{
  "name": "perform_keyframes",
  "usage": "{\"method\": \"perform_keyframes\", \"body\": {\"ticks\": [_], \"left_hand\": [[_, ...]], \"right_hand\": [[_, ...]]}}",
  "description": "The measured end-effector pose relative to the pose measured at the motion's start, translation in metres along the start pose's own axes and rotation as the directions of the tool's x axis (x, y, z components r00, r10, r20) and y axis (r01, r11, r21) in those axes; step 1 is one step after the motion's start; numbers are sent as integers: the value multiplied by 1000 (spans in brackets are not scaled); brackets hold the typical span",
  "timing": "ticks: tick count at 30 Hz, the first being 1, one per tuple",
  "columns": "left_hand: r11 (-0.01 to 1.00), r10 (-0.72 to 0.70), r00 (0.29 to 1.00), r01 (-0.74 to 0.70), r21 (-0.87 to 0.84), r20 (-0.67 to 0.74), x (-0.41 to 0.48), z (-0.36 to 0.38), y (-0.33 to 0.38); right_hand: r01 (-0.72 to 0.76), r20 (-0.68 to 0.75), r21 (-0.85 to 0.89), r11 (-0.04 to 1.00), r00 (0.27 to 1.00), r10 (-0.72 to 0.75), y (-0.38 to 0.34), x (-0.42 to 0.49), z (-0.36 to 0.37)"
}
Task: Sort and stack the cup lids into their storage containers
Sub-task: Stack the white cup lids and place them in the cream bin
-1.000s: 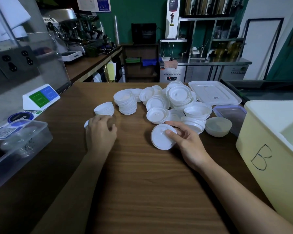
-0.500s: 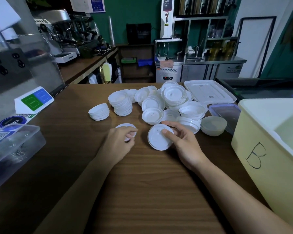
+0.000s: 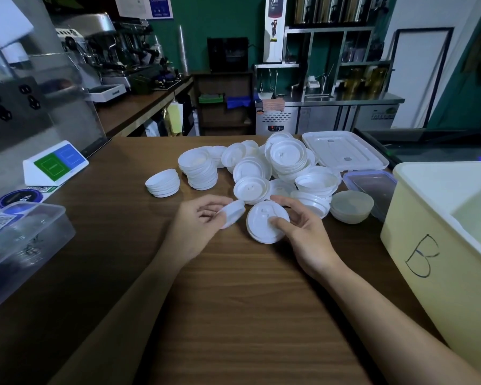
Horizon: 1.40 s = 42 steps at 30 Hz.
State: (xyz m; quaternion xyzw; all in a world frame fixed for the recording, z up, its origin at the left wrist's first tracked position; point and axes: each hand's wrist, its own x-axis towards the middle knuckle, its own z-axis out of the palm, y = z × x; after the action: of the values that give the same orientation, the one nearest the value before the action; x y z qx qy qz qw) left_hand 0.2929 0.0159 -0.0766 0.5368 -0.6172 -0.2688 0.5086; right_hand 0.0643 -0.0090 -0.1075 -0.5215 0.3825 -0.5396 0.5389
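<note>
Head view looks down on a brown wooden counter (image 3: 233, 315). The left hand (image 3: 200, 223) pinches a small white round plastic lid (image 3: 233, 213) between thumb and curled fingers, holding it tilted just above the wood. Just beside it, the right hand (image 3: 306, 237) grips a larger white round plastic lid (image 3: 264, 226), thumb pressed on its top and fingers curled round its far edge; whether this lid's near edge rests on the counter I cannot tell. Behind both hands lies a loose heap of white lids (image 3: 264, 168), with a short stack of small lids (image 3: 163, 183) standing apart at its left and a taller stack (image 3: 199, 170) next to that. A pale yellow plastic bin marked B (image 3: 439, 245) stands at the right edge, a clear plastic box (image 3: 25, 245) at the left edge.
</note>
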Motion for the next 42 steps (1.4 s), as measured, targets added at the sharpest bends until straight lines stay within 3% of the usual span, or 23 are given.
{"method": "perform_keyframes", "body": {"ticks": [5, 9, 12, 16, 18, 23, 28, 32, 34, 39, 42], "left_hand": [[968, -72, 997, 75, -240, 23, 1, -2, 7], [855, -215, 973, 228, -467, 81, 3, -1, 12], [791, -257, 955, 297, -535, 150, 3, 3, 12], [771, -226, 958, 287, -569, 176, 0, 15, 8], [820, -200, 965, 260, -510, 170, -3, 21, 5], [970, -141, 980, 165, -180, 142, -4, 23, 0], [969, -165, 984, 173, -177, 61, -6, 22, 1], [911, -272, 958, 287, -296, 91, -8, 23, 4], [912, -260, 958, 285, -295, 121, -10, 27, 6], [979, -165, 985, 169, -110, 48, -15, 36, 4], [993, -80, 996, 83, 88, -39, -16, 36, 1]], "right_hand": [[18, -11, -25, 1000, 1000, -18, -2, -1, 1], [32, -6, -52, 998, 999, -33, -3, -1, 1], [26, 27, -57, 998, 999, -24, -2, 0, 1], [-8, 69, -7, 1000, 998, 9, -3, -1, 3], [-6, 65, 2, 1000, 998, 6, -5, -2, 4], [-12, 1, 26, 1000, 1000, 12, -5, -1, 1], [11, 44, -33, 999, 999, -10, -5, -3, 2], [9, 28, 15, 1000, 1000, -10, -7, -4, 4], [11, 42, -3, 1000, 999, -11, -7, -5, 5], [33, 41, -32, 999, 999, -32, -5, -5, 4], [34, 48, -14, 999, 998, -34, -4, -4, 4]]}}
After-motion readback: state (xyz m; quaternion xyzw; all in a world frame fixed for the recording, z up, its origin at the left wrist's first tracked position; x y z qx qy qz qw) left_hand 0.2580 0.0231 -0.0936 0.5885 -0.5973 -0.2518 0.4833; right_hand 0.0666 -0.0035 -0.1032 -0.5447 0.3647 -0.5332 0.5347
